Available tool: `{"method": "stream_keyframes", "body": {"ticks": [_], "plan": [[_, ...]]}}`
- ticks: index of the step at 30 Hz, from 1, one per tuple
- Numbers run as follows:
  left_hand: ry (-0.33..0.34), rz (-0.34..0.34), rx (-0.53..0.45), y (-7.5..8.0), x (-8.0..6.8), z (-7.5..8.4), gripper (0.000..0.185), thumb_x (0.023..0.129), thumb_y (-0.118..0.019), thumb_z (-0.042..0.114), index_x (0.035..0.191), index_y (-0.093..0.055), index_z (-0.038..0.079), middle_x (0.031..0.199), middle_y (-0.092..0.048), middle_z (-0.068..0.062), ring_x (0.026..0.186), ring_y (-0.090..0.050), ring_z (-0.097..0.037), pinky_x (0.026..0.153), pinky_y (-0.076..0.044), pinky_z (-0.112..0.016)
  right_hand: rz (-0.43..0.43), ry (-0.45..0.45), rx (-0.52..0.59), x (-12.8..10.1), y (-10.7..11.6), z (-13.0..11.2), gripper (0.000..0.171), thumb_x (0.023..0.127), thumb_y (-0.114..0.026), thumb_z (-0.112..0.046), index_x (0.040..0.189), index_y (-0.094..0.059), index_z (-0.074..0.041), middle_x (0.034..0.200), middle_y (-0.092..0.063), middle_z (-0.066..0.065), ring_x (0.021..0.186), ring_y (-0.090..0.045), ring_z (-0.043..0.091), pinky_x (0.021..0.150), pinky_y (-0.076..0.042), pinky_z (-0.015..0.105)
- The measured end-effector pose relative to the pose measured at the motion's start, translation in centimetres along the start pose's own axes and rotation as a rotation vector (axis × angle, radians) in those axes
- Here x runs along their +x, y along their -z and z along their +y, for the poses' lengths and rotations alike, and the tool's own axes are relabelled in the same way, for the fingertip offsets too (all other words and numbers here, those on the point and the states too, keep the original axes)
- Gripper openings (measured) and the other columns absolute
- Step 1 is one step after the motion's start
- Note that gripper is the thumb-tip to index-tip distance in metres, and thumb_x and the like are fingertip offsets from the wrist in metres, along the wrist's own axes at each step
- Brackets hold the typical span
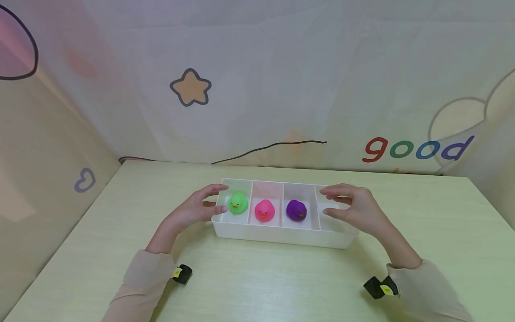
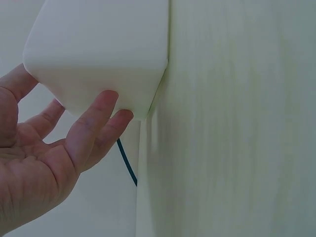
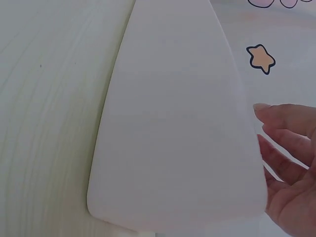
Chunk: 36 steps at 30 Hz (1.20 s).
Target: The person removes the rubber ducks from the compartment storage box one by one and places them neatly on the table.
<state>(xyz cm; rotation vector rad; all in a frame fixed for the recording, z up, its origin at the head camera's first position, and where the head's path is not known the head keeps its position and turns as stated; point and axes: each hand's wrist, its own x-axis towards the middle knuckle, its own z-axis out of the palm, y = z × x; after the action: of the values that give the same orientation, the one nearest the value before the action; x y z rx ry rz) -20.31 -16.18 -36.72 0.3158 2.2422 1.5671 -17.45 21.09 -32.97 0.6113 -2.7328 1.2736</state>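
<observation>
Head view: ducks (image 1: 264, 209) in tray (image 1: 281, 235) (three)

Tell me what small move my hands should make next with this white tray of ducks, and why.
Probably close both hands onto the tray's short ends. The left hand is at the end by the green duck, fingers touching the wall; the right hand is at the empty compartment's end, fingers relaxed. Neither hand grips yet.
</observation>
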Motion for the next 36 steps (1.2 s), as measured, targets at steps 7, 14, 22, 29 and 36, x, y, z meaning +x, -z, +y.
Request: {"method": "stream_keyframes", "body": {"ticks": [7, 14, 22, 29, 36], "plan": [[-0.002, 0.002, -0.007, -0.1, 0.0, 0.0, 0.063, 0.083, -0.068, 0.025, 0.137, -0.037, 0.017, 0.140, -0.033, -0.010, 0.120, -0.045, -0.034, 0.080, -0.049, -0.039, -0.040, 0.020, 0.002, 0.8, -1.5, -0.4, 0.038, 0.072, -0.073, 0.003, 0.109, -0.063, 0.004, 0.111, -0.060, 0.018, 0.099, -0.060, 0.032, 0.083, -0.047, 0.045], [-0.002, 0.002, -0.013, -0.1, 0.0, 0.0, 0.062, 0.083, -0.068, 0.025, 0.137, -0.037, 0.018, 0.140, -0.033, -0.010, 0.120, -0.044, -0.034, 0.080, -0.049, -0.039, -0.057, 0.044, -0.030, 1.5, -2.7, -0.5, 0.036, 0.073, -0.073, 0.001, 0.107, -0.064, 0.003, 0.109, -0.062, 0.017, 0.099, -0.059, 0.032, 0.083, -0.047, 0.047], [-0.005, 0.005, -0.009, 0.0, 0.0, 0.0, 0.062, 0.083, -0.068, 0.024, 0.136, -0.037, 0.017, 0.140, -0.033, -0.010, 0.120, -0.045, -0.034, 0.080, -0.049, -0.039, -0.054, 0.062, -0.204, 2.4, -3.9, -1.0, 0.032, 0.071, -0.074, -0.002, 0.102, -0.067, 0.001, 0.104, -0.065, 0.014, 0.101, -0.058, 0.032, 0.085, -0.046, 0.047], [-0.005, 0.002, -0.004, 0.0, 0.0, 0.1, 0.062, 0.083, -0.067, 0.024, 0.137, -0.037, 0.018, 0.140, -0.034, -0.008, 0.120, -0.045, -0.033, 0.082, -0.049, -0.041, -0.122, -0.025, -0.313, 3.0, -4.9, -1.7, 0.030, 0.072, -0.073, -0.002, 0.102, -0.068, 0.000, 0.103, -0.065, 0.013, 0.103, -0.056, 0.032, 0.087, -0.044, 0.048], [0.004, 0.010, -0.003, -0.1, 0.0, 0.1, 0.061, 0.083, -0.068, 0.024, 0.136, -0.038, 0.019, 0.139, -0.035, -0.006, 0.121, -0.044, -0.033, 0.082, -0.049, -0.040, -0.123, -0.014, -0.408, 3.3, -5.6, -1.8, 0.029, 0.070, -0.076, -0.004, 0.098, -0.070, 0.001, 0.100, -0.066, 0.014, 0.099, -0.057, 0.030, 0.085, -0.047, 0.043]]}}
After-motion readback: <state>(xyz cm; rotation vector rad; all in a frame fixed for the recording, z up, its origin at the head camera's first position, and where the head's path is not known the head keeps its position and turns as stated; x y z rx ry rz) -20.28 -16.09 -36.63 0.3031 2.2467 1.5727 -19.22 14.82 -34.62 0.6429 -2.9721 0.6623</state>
